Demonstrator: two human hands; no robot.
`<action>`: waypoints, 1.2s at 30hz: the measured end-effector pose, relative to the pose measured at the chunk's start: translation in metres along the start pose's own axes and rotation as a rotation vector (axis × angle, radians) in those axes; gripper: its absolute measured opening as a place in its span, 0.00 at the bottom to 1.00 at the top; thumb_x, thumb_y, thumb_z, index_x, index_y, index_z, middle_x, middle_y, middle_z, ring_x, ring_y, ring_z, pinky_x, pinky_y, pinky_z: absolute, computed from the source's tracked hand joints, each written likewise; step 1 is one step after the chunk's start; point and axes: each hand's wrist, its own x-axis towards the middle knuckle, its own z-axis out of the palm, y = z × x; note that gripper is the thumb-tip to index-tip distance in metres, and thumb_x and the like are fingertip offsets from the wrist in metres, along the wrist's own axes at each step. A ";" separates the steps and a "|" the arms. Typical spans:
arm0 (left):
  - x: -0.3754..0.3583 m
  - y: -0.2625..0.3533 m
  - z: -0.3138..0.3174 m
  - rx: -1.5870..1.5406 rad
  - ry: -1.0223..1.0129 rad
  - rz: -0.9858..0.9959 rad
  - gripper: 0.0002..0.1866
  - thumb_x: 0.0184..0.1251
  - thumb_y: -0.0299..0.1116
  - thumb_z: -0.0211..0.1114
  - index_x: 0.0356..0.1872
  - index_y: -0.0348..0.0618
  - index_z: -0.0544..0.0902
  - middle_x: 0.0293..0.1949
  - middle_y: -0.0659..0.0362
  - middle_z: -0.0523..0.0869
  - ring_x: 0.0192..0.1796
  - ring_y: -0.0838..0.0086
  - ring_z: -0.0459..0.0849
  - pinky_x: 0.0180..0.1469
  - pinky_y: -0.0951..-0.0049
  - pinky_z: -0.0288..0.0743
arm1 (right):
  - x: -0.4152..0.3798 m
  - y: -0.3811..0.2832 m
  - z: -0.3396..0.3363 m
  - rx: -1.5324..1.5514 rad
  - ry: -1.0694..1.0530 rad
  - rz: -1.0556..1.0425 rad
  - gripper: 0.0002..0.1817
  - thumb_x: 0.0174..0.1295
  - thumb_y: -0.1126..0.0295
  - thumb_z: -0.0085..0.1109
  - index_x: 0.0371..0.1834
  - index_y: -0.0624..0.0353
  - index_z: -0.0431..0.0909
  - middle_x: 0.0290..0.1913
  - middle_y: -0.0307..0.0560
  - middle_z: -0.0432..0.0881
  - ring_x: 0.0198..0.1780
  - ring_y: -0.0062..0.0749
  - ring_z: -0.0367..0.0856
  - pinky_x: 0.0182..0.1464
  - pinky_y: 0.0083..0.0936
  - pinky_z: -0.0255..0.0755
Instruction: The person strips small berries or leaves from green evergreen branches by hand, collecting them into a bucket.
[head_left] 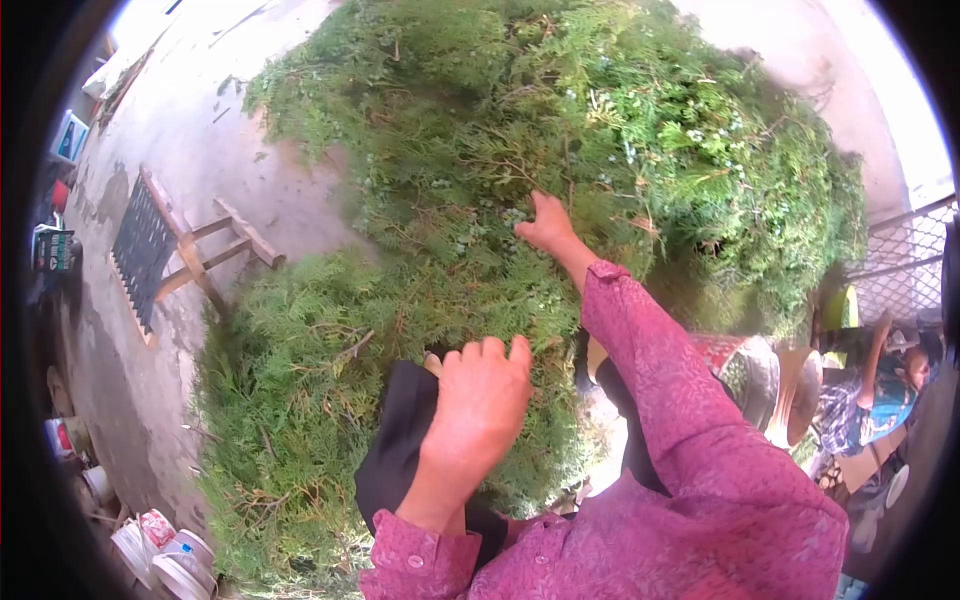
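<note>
A large heap of cut green conifer branches (pixel 300 410) with scaly foliage and small pale bluish cones spreads in front of me and around my legs. My right hand (pixel 550 228) stretches into the middle of the heap, at the foliage, thumb and forefinger apart; its other fingers are partly hidden. Close to my knees, my left hand (pixel 477 395) is closed with its back upward. Whatever lies inside its curled fingers is hidden from view.
A wooden stool (pixel 150 255) with a dark slatted top lies tipped on the concrete floor at left. White buckets (pixel 180 565) stand at lower left. To the right are a metal container (pixel 750 380), wire mesh (pixel 910 260) and another person (pixel 880 395).
</note>
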 end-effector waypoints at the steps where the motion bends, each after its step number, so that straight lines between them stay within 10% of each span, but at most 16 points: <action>1: -0.004 0.005 0.002 -0.006 0.008 0.015 0.20 0.48 0.37 0.66 0.43 0.43 0.73 0.32 0.54 0.78 0.39 0.61 0.78 0.40 0.64 0.70 | 0.004 0.001 -0.001 0.021 0.074 0.022 0.53 0.43 0.58 0.65 0.69 0.56 0.39 0.65 0.65 0.53 0.65 0.51 0.56 0.64 0.32 0.54; 5: 0.019 -0.012 0.001 0.034 0.037 0.021 0.20 0.49 0.37 0.66 0.44 0.43 0.73 0.31 0.55 0.78 0.38 0.63 0.78 0.40 0.65 0.69 | 0.055 0.001 -0.001 0.120 0.136 0.069 0.53 0.41 0.58 0.66 0.68 0.61 0.41 0.62 0.66 0.58 0.62 0.50 0.60 0.62 0.31 0.59; 12: 0.021 -0.008 -0.003 0.007 -0.013 0.038 0.21 0.49 0.36 0.65 0.45 0.41 0.73 0.31 0.54 0.78 0.39 0.61 0.78 0.41 0.63 0.69 | 0.036 0.024 -0.003 0.093 0.336 -0.142 0.14 0.52 0.63 0.55 0.38 0.58 0.77 0.35 0.56 0.79 0.40 0.50 0.77 0.43 0.38 0.70; 16: 0.015 -0.005 -0.005 -0.033 0.047 0.042 0.19 0.49 0.35 0.65 0.43 0.41 0.74 0.31 0.53 0.78 0.40 0.60 0.78 0.42 0.62 0.69 | -0.006 0.021 -0.035 0.173 0.495 -0.292 0.12 0.55 0.63 0.51 0.35 0.59 0.77 0.32 0.57 0.78 0.37 0.53 0.76 0.40 0.38 0.70; 21: 0.005 0.005 0.004 -0.055 0.022 0.023 0.15 0.50 0.35 0.64 0.37 0.40 0.73 0.33 0.49 0.78 0.42 0.56 0.77 0.44 0.60 0.70 | -0.097 -0.014 -0.107 0.790 0.343 -0.237 0.14 0.63 0.61 0.48 0.37 0.60 0.75 0.24 0.41 0.78 0.28 0.24 0.76 0.32 0.22 0.69; 27: -0.033 0.028 0.025 -0.076 -0.082 0.013 0.17 0.52 0.39 0.62 0.39 0.39 0.75 0.37 0.46 0.79 0.43 0.53 0.78 0.44 0.58 0.72 | -0.219 -0.019 -0.174 1.196 0.229 -0.454 0.11 0.65 0.62 0.46 0.36 0.56 0.74 0.30 0.34 0.75 0.25 0.15 0.69 0.28 0.14 0.66; 36: -0.105 0.065 0.013 -0.600 0.091 -0.001 0.25 0.56 0.39 0.62 0.53 0.36 0.73 0.48 0.48 0.79 0.48 0.68 0.80 0.50 0.72 0.72 | -0.383 0.009 -0.155 1.775 -0.156 -0.387 0.09 0.62 0.62 0.50 0.34 0.55 0.72 0.30 0.37 0.73 0.28 0.22 0.70 0.30 0.22 0.69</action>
